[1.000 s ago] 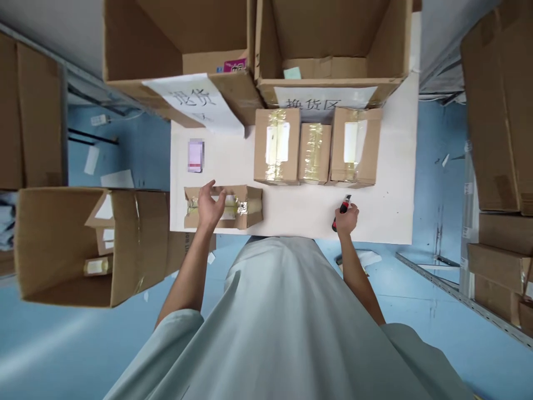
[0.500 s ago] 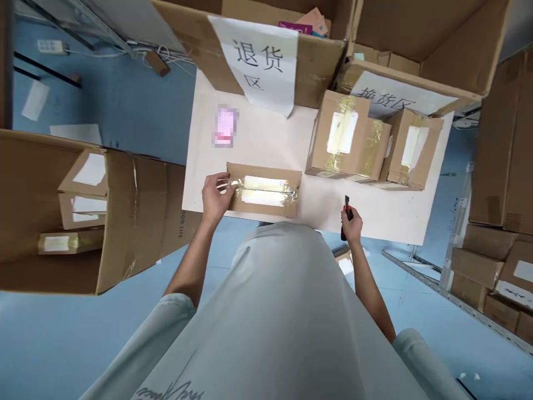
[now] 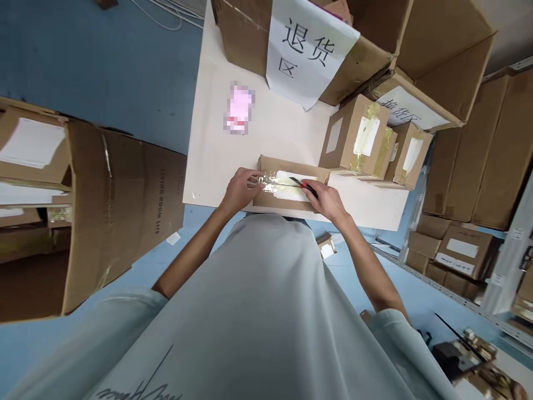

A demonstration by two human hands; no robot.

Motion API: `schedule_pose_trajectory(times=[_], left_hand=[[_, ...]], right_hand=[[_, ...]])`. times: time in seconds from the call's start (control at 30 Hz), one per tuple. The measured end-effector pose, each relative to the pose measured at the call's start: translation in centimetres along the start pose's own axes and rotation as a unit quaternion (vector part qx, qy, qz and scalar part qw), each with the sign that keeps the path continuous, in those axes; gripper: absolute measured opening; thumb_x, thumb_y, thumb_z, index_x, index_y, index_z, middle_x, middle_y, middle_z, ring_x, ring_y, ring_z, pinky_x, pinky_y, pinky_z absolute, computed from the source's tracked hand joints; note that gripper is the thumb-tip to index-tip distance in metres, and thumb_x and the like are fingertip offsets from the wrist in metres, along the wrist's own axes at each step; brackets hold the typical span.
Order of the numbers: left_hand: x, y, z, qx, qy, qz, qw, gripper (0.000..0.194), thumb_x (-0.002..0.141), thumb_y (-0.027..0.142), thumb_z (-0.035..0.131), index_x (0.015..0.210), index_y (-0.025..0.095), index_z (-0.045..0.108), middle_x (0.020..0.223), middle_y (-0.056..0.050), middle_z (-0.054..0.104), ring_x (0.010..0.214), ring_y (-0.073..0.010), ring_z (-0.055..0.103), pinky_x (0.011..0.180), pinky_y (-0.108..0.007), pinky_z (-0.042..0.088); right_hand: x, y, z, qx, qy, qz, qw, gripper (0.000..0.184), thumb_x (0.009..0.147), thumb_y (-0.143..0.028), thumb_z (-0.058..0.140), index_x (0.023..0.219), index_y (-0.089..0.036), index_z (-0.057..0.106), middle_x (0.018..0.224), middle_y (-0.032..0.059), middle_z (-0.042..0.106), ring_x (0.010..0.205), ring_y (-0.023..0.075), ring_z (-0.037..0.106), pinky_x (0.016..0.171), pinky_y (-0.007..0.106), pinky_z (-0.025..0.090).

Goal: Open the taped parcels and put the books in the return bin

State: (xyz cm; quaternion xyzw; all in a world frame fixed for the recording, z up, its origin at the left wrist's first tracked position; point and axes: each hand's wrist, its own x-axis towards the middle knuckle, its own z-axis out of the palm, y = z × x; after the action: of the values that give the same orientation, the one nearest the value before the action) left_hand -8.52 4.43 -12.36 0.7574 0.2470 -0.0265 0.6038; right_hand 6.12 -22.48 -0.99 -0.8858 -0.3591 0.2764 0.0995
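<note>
Brown cardboard box [image 3: 272, 198] with shiny tape [image 3: 270, 181]

A white table [image 3: 216, 139] stands on blue floor [image 3: 25, 345], grey metal shelving [image 3: 505, 264] to the right.

Brown box [image 3: 278, 201], white label [image 3: 287, 193], black-and-red cutter [image 3: 308, 188], blue floor [image 3: 104, 66]

The handled box [image 3: 285, 202] is matt cardboard with glossy tape [image 3: 270, 181], the tabletop [image 3: 283, 128] smooth, the shirt [image 3: 275, 305] cloth.
</note>
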Motion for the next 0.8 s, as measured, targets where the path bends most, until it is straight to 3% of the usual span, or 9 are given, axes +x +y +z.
schedule_pose_trajectory(times=[0.13,0.27,0.57,0.8], left_hand=[[0.1,0.1,-0.2,-0.006,-0.023,0.000,1.000,0.034,0.092,0.027,0.079,0.126,0.024,0.081,0.130,-0.009,0.068,0.110,-0.0239,0.075,0.103,-0.043,0.070],[0.1,-0.1,-0.1,-0.011,-0.027,0.008,1.000,0.033,0.093,0.022,0.076,0.125,0.024,0.080,0.131,-0.008,0.068,0.113,-0.0239,0.075,0.104,-0.043,0.069],[0.3,-1.1,0.4,-0.034,-0.013,0.028,0.999,0.034,0.092,0.024,0.079,0.126,0.024,0.081,0.130,-0.009,0.069,0.109,-0.0244,0.075,0.101,-0.043,0.071],[0.5,-1.4,0.5,-0.018,-0.003,0.023,1.000,0.036,0.091,0.022,0.079,0.126,0.023,0.082,0.129,-0.010,0.069,0.107,-0.0230,0.075,0.097,-0.040,0.070]], right_hand=[[2.9,-4.9,-0.9,-0.139,-0.114,-0.019,0.983,0.055,0.124,-0.050,0.031,0.163,-0.027,0.063,0.140,0.0123,0.080,0.117,0.0316,0.077,0.089,0.037,0.052],[5.1,-7.9,-1.6,-0.213,-0.181,-0.032,0.960,0.057,0.125,-0.050,0.026,0.161,-0.028,0.064,0.137,0.0140,0.079,0.111,0.0318,0.078,0.086,0.038,0.048],[7.1,-9.2,-1.8,-0.251,-0.197,-0.066,0.945,0.053,0.125,-0.044,0.031,0.164,-0.023,0.061,0.132,0.0189,0.079,0.111,0.0328,0.079,0.089,0.039,0.050],[8.3,-10.7,-1.7,-0.264,-0.201,-0.096,0.938,0.045,0.112,-0.011,0.043,0.148,-0.011,0.071,0.131,0.0249,0.080,0.119,0.0353,0.079,0.092,0.041,0.054]])
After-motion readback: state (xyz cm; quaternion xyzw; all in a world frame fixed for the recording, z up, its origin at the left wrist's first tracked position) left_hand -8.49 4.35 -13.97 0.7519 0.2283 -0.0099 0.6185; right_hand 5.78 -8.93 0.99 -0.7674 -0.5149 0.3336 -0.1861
